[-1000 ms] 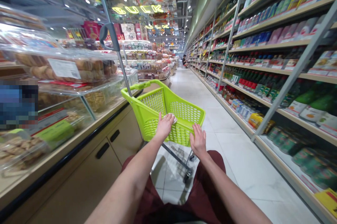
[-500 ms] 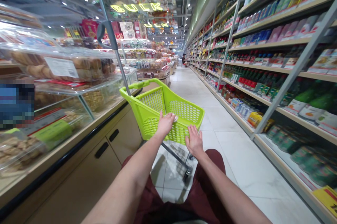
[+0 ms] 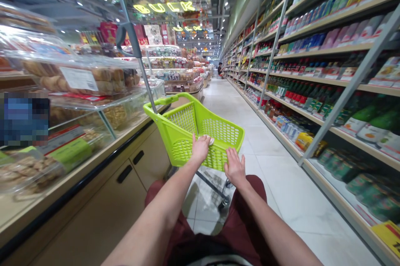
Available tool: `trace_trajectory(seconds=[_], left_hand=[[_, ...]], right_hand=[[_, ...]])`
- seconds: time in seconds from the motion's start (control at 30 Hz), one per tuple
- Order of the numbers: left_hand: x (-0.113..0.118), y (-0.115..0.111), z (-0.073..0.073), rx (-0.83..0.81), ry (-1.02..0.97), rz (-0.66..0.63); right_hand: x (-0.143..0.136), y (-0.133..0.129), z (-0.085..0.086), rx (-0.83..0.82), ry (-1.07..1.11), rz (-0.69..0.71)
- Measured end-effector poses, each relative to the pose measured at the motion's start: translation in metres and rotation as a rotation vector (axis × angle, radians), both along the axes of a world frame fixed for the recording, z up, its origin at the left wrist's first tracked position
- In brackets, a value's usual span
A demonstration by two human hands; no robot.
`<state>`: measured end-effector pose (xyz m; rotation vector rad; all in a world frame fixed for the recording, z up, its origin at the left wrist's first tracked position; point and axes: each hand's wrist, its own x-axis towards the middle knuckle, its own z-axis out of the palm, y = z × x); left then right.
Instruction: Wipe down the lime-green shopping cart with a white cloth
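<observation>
In front of my knees stands a green plastic shopping cart [image 3: 178, 146] with perforated basket walls. On its near upper rim, my left hand [image 3: 200, 148] presses a small crumpled white wipe [image 3: 211, 141], its fingers closed over it. Most of the wipe is hidden, so cloth or paper is unclear. My right hand [image 3: 235, 166] rests against the near wall at the front corner, fingers stretched out, holding nothing. The visible inside of the basket shows only green walls. A grey pole [image 3: 144, 76] with a hook-shaped piece rises from the cart's left end.
A wooden counter [image 3: 93, 212] with packaged baked goods [image 3: 103, 85] runs along the left. Tall shelves [image 3: 312, 78] of bottles and cans line the right. Pale floor tiles [image 3: 265, 191] lie between them. A person [image 3: 220, 69] is far down the aisle.
My left hand and the white wipe have shifted slightly right along the rim. The right hand stays on the cart wall. The whole view has moved a little.
</observation>
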<state>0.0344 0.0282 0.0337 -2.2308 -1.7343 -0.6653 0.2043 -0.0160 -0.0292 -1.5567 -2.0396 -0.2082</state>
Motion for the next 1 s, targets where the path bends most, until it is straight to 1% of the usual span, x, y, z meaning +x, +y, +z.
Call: trace_trajectory(seconds=[0.1, 0.23, 0.33, 0.43, 0.6, 0.7, 0.8, 0.87, 0.93, 1.0], left_hand=[[0.011, -0.007, -0.001, 0.026, 0.002, -0.026], [0.025, -0.012, 0.0, 0.005, -0.01, -0.078], [0.027, -0.008, 0.002, 0.019, 0.019, -0.158], [0.013, -0.001, 0.007, 0.05, 0.08, -0.198], [-0.019, 0.007, 0.014, 0.083, 0.094, -0.127], [-0.02, 0.005, 0.012, 0.092, 0.098, -0.103], [-0.011, 0.002, 0.009, 0.1, 0.126, -0.132], [-0.012, 0.0, 0.01, 0.096, 0.142, -0.148], [-0.025, 0.0, 0.013, 0.098, 0.144, -0.134], [-0.047, 0.002, 0.018, 0.115, 0.128, -0.085]], right_hand=[[0.008, -0.001, -0.002, 0.002, -0.005, -0.055], [0.012, 0.0, 0.002, -0.029, 0.004, -0.17], [0.004, 0.002, 0.008, -0.03, -0.005, -0.164], [-0.009, 0.006, 0.014, -0.057, -0.016, -0.103], [-0.024, 0.014, 0.024, -0.141, 0.011, -0.078], [-0.03, 0.017, 0.032, -0.15, 0.026, -0.06], [-0.039, 0.018, 0.039, -0.121, 0.026, -0.013], [-0.043, 0.017, 0.042, -0.108, 0.023, 0.012], [-0.045, 0.016, 0.043, -0.111, 0.023, 0.019], [-0.044, 0.016, 0.041, -0.124, 0.025, 0.017]])
